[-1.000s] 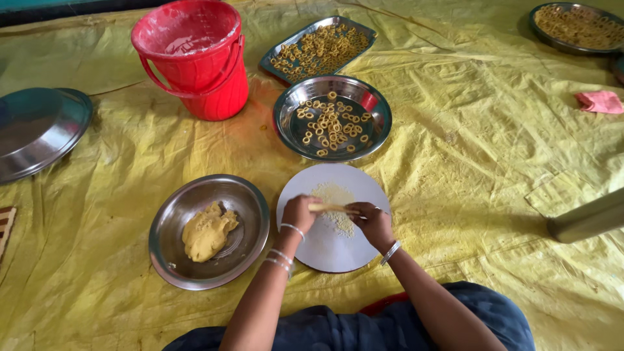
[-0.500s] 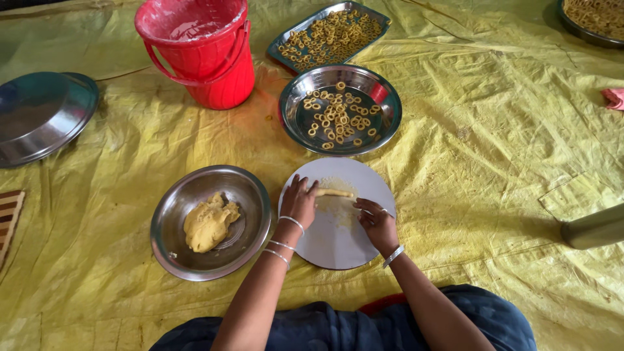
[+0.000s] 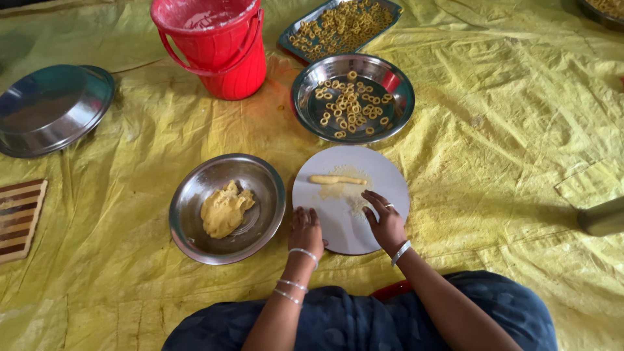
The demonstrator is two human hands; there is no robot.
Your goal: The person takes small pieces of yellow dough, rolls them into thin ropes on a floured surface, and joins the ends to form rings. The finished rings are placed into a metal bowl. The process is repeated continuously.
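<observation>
From the head camera, looking down, the person sits on a yellow plastic sheet (image 3: 520,130) with both hands resting on a round white board (image 3: 383,169). The left hand (image 3: 305,231) lies flat at the board's near left edge, fingers together and holding nothing. The right hand (image 3: 385,218) rests on the board's near right part, fingers loosely spread and empty. A short rolled rope of yellow dough (image 3: 337,180) lies across the board's far half, apart from both hands, with dough crumbs scattered near it. Just left of the board stands a steel bowl (image 3: 195,188) holding a lump of yellow dough (image 3: 224,209). Beyond the board a steel plate (image 3: 305,104) carries small dough rings (image 3: 351,104). A red bucket (image 3: 227,65) stands further left, and a rectangular tray (image 3: 289,39) of more rings lies behind.
</observation>
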